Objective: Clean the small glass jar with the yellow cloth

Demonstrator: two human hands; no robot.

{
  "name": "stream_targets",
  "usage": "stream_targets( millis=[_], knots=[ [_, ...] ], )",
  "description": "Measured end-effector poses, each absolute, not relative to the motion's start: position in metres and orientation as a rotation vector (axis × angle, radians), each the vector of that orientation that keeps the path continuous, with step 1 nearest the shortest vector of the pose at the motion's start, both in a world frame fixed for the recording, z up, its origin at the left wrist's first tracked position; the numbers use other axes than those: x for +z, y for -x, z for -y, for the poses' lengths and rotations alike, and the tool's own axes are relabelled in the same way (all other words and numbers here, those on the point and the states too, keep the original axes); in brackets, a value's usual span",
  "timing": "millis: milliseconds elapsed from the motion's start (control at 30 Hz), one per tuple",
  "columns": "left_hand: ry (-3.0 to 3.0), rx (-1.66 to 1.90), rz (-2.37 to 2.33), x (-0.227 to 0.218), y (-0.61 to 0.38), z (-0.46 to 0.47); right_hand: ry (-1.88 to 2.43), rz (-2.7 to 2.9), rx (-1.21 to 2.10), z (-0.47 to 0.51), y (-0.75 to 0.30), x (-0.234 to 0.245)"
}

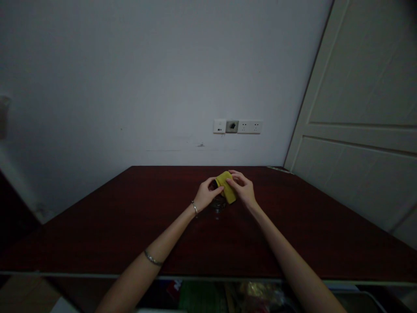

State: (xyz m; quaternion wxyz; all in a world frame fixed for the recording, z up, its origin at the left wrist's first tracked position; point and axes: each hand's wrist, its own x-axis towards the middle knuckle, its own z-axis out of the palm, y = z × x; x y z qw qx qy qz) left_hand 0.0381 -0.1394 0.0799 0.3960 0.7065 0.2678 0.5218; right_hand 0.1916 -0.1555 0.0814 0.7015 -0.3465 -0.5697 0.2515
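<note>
A yellow cloth (228, 188), folded or draped, is pinched between my two hands above the middle of the dark red table. My left hand (206, 194) has its thumb and forefinger closed at the cloth's left edge. On the other side, my right hand (243, 188) grips the cloth with the thumb in front and the fingers behind. Right below the cloth stands a clear glass vessel (219, 203), its upper part mostly hidden by the cloth and left hand. Its exact kind is too dark to make out.
The dark red tabletop (146, 234) reaches back to a pale wall with several socket plates (249, 126). A white panelled door (358, 108) stands at the right. Under the table's front edge is an open space with a green item (202, 298) and other mixed things.
</note>
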Motion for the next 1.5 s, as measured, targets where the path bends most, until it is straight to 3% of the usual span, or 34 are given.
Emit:
stream_targets(
  millis=[367, 733, 1133, 1500],
  knots=[
    [-1.65, 1.377, -0.735, 0.088, -0.038, 0.142, 0.782, 1.349, 0.944, 0.157, -0.195, 0.077],
    [-1.678, 1.292, -0.768, 0.093, -0.027, 0.129, 0.855, 1.195, 0.958, 0.144, -0.195, 0.081],
    [-2.058, 0.564, -1.065, 0.051, 0.004, 0.11, 0.931, 0.846, 1.032, 0.121, -0.21, 0.07],
    [-2.18, 0.446, -0.952, 0.036, -0.001, 0.109, 0.947, 0.725, 1.099, 0.115, -0.226, 0.048]
  ],
)
